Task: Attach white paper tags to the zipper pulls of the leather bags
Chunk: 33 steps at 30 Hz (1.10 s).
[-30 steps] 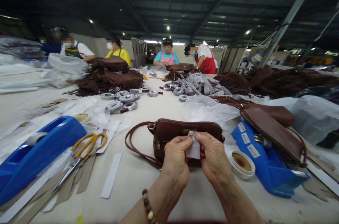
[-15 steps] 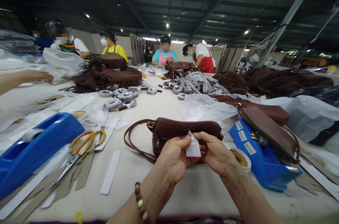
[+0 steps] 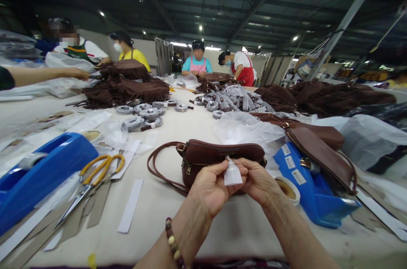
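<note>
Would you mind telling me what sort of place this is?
Most likely a handbag factory's finishing or packing floor: several aproned workers share one long table heaped with brown fringed bags, and both hands wrap white paper at a brown purse.

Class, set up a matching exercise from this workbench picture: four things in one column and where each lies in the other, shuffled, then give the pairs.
Things:
1. white paper piece
2. scissors
3. brown purse
4. tape dispenser

Places:
A. far left on the table
B. pinched between both hands
C. just behind the hands
D. right of the dispenser, yellow handles up

Pairs: 1-B, 2-D, 3-C, 4-A
</note>
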{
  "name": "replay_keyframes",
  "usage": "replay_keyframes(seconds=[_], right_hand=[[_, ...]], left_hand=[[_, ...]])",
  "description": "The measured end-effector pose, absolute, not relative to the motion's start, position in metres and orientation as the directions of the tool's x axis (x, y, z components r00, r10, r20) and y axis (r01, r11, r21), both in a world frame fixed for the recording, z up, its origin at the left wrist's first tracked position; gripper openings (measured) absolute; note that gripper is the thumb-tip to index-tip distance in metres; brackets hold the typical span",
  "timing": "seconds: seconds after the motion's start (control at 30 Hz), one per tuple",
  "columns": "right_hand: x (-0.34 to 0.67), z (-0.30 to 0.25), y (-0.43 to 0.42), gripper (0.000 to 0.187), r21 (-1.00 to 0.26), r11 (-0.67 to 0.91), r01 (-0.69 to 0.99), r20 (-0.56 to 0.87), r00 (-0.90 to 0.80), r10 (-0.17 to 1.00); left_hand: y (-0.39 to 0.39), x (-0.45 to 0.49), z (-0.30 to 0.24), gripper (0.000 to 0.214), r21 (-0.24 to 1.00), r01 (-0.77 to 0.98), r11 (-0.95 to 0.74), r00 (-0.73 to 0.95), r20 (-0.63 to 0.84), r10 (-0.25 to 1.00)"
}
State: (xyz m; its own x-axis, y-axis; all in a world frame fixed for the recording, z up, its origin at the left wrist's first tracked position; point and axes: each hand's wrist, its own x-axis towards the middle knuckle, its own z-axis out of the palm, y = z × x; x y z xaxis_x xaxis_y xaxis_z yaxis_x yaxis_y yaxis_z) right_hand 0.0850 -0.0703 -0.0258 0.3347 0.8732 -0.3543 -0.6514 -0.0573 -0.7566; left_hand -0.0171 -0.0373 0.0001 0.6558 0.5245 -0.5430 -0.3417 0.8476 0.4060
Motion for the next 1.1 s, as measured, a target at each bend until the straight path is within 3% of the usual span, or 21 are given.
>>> replay_keyframes(seconds=[0.17,0.43,0.67,0.87,1.1], right_hand=[[0.081,-0.027,-0.071,0.009,-0.728,-0.069,-0.683,-0.4,0.34,0.851],[0.079,-0.032,-0.074,0.011,-0.763,-0.022,-0.646,-0.336,0.368,0.867],[0.081,-0.036,-0.074,0.019,-0.787,0.015,-0.617,-0.268,0.365,0.892],[0.082,-0.036,-0.074,0.019,-0.784,-0.011,-0.621,-0.292,0.352,0.889],[0.077,-0.042,-0.083,0.02,-0.83,0.054,-0.555,-0.222,0.417,0.881]], left_hand=[[-0.037,-0.017,-0.006,0.013,0.384,-0.4,0.832,0.612,-0.564,0.555],[-0.042,-0.014,-0.008,0.011,0.44,-0.454,0.775,0.532,-0.563,0.632],[-0.032,-0.02,-0.007,0.013,0.462,-0.311,0.83,0.611,-0.572,0.547],[-0.023,-0.027,-0.005,0.014,0.506,-0.181,0.843,0.644,-0.587,0.491],[-0.034,-0.021,-0.011,0.012,0.655,-0.316,0.686,0.546,-0.466,0.696]])
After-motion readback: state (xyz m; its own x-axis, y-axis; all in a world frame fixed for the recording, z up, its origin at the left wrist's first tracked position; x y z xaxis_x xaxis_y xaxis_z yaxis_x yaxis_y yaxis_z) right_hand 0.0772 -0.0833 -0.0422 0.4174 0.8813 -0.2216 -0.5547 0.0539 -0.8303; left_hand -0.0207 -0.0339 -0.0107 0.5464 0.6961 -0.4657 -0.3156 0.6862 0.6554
